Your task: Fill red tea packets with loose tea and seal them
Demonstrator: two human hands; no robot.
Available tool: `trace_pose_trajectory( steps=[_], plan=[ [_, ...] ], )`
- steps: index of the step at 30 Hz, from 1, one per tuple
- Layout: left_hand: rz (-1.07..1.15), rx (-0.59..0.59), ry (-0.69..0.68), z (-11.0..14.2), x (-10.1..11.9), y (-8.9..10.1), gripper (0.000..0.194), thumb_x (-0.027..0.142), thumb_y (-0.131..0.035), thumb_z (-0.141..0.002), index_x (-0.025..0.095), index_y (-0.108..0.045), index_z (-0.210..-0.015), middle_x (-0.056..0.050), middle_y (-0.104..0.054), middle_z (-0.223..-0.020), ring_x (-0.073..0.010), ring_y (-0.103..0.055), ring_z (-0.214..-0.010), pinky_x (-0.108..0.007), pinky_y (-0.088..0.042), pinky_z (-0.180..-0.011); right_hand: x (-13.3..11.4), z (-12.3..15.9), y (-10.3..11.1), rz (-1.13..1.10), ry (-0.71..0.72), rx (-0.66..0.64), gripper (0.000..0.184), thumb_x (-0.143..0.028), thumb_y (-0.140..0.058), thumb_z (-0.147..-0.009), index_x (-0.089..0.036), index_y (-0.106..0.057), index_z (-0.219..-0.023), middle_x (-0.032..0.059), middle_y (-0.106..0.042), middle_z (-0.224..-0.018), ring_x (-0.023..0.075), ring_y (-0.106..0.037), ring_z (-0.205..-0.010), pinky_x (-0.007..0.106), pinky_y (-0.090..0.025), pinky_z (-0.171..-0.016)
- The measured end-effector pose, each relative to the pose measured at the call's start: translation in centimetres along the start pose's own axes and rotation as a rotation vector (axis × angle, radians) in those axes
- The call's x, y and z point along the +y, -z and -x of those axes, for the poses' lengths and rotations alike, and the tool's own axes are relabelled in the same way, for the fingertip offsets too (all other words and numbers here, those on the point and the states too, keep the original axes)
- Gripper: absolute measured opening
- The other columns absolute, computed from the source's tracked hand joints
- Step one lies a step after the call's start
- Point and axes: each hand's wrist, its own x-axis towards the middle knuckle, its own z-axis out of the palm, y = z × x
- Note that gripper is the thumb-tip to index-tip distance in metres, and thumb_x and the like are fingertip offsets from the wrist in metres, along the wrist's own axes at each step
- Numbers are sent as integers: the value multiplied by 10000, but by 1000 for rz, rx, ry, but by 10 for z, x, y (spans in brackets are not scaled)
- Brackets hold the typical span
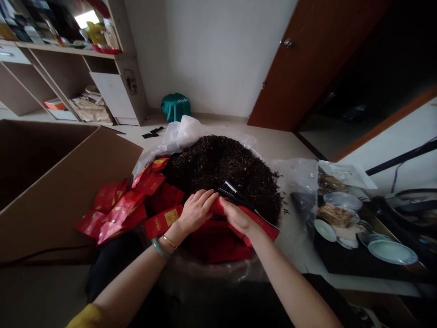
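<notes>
A big heap of dark loose tea leaves (221,168) lies on a clear plastic sheet (184,132) in front of me. My left hand (196,210) and my right hand (237,216) both grip one red packet (218,207) at the near edge of the heap, fingers curled over it. A black tool (235,193), perhaps a scoop or tongs, lies at the packet's mouth beside my right hand. Several more red packets (119,209) are scattered to the left, and a stack of red ones (218,241) sits under my wrists.
A large open cardboard box (58,196) stands at the left. To the right, a dark tray (358,259) carries cups and small plates (392,252). Shelves (68,54), a green stool (175,106) and a brown door (307,59) lie beyond.
</notes>
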Motion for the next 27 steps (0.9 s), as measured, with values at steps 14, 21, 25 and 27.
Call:
trace_pose_trajectory(
  steps=[14,21,25,27],
  plan=[
    [141,-46,34,-2,-13,-2,570,171,-630,-749,173,-444,-1288,-96,-614,-1164,-238,-559,-1035,-337,-503,-840,-27,8,-18,-59,-24,-168,617,-678,-411,-823,-193,-617,-1143,81,-644,-1189,235,-450,-1265,454,-272,-1100],
    [77,-9,25,-5,-13,1,597,342,-686,-716,157,-485,-1248,-122,-610,-1137,-293,-518,-1042,-423,-447,-866,-25,8,-12,-29,9,-132,558,-631,-455,-833,-194,-625,-1135,58,-668,-1131,225,-473,-1239,421,-323,-1070],
    [82,-8,6,-5,-10,4,609,315,-694,-698,152,-486,-1247,-124,-617,-1150,-289,-521,-1048,-410,-441,-843,-23,8,-16,-43,17,-140,530,-606,-461,-845,-202,-610,-1154,38,-657,-1149,209,-462,-1245,396,-306,-1085],
    [96,-14,19,-5,-9,5,572,292,-691,-691,161,-512,-1218,-116,-627,-1137,-280,-534,-1022,-404,-447,-833,-21,8,-18,-37,15,-132,533,-608,-483,-833,-211,-596,-1170,29,-643,-1178,195,-452,-1252,388,-267,-1109]
  ],
)
